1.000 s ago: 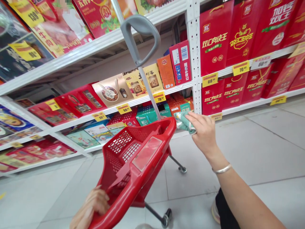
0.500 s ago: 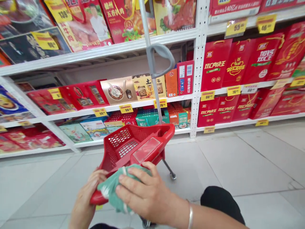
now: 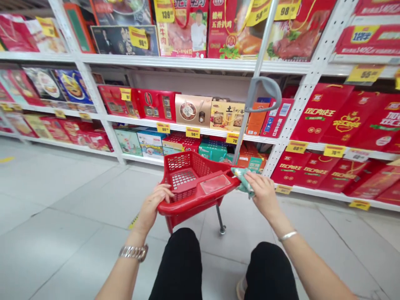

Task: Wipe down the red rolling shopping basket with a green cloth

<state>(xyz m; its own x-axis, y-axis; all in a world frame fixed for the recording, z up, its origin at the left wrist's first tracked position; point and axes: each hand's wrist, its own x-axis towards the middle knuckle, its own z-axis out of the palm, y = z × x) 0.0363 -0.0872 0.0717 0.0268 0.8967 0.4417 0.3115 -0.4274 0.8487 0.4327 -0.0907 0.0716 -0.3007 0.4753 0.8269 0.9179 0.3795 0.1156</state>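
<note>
**Green cloth (image 3: pixel 241 180) pinched at red basket's (image 3: pixel 200 208) right corner**

The right hand (image 3: pixel 265 196) grips the cloth between closed fingers, against the end of the basket's front rim. The left hand (image 3: pixel 153 205) holds the basket's left rim, fingers curled over it. A grey handle (image 3: pixel 265 88) rises behind the basket, a wheel (image 3: pixel 222 230) sits beneath it, and gift-box shelving (image 3: pixel 200 63) stands beyond it.

A crumpled green cloth (image 3: pixel 242 181) touches the right corner of the red plastic wheeled shopping basket (image 3: pixel 184 208)
</note>
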